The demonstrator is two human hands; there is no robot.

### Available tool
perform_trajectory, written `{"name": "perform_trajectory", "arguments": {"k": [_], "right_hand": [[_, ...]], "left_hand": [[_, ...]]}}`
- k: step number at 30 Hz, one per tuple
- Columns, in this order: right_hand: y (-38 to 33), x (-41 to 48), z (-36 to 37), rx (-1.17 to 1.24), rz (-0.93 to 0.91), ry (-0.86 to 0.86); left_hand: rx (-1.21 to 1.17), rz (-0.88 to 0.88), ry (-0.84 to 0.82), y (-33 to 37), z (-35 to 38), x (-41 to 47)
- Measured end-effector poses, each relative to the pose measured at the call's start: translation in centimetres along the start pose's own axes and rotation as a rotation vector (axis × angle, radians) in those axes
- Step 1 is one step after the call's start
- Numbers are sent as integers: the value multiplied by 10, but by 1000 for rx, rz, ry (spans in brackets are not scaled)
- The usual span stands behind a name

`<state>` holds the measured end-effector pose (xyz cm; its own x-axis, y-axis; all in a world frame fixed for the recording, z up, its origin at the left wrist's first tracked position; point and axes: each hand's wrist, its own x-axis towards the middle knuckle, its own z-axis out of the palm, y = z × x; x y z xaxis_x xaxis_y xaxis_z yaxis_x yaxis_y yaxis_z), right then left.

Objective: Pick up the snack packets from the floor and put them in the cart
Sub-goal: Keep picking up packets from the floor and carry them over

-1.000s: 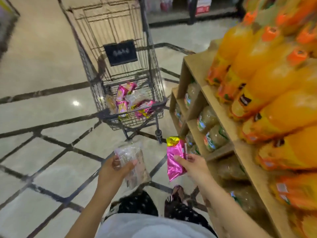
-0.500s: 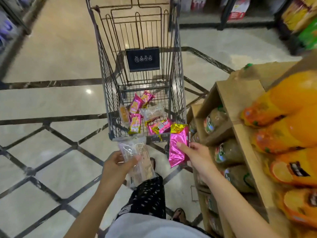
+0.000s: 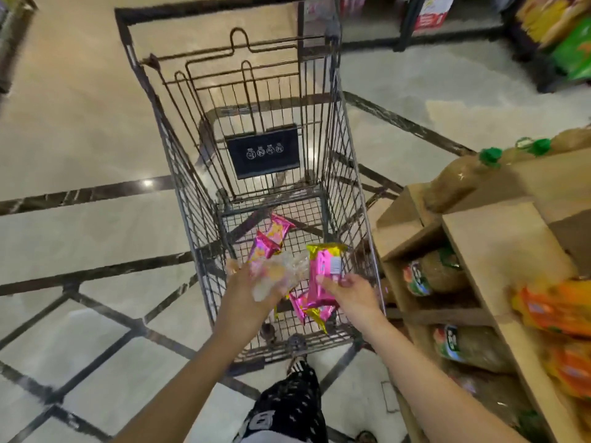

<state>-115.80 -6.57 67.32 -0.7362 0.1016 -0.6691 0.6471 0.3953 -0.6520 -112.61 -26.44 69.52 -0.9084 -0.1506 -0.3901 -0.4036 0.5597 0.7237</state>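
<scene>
Right hand (image 3: 348, 292): fingers (image 3: 347, 280) and thumb pinch a pink packet (image 3: 323, 276) by its lower half. The packet stands nearly upright, gold crimp at the top, over the near end of the cart (image 3: 192, 199).

Left hand (image 3: 249, 290): fingers closed round a clear packet (image 3: 278, 276), held just beside the pink one, also over the near end of the basket. The picture is blurred here, so the exact grip cannot be told.

Cart contents: two pink packets (image 3: 271, 238) lie overlapping on the wire bottom, mid-basket. Another pink one (image 3: 300, 306) lies nearer the person, partly hidden under the held packet. A black sign (image 3: 263, 151) hangs on the folding seat panel at the far end.

Surroundings: the cart stands on a pale tiled floor (image 3: 80, 123) with dark inlay lines. A wooden shelf (image 3: 479, 244) stands just beside the cart on the right, with green-capped bottles (image 3: 447, 183) on it and orange packs (image 3: 559, 308) at its near end
</scene>
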Motion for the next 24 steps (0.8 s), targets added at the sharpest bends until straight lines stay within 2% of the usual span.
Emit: {"name": "perform_trajectory", "arguments": {"k": [6,11,15,21,24], "right_hand": [[11,-4,-3,-125,70,95],[52,-37,-21,-434,-10,240],[89,-82,-28,-693,45,288],[174,-178,-6,-604,294,361],[220,-239,19,-515,440,453]], "left_hand": [[398,208,-127,3,2,33],[834,494,-265,21,17,23],[940,661,-350,28,36,-5],[1083,923,-568,10,78,-57],[1158,1085,-657,-2,100,-100]]}}
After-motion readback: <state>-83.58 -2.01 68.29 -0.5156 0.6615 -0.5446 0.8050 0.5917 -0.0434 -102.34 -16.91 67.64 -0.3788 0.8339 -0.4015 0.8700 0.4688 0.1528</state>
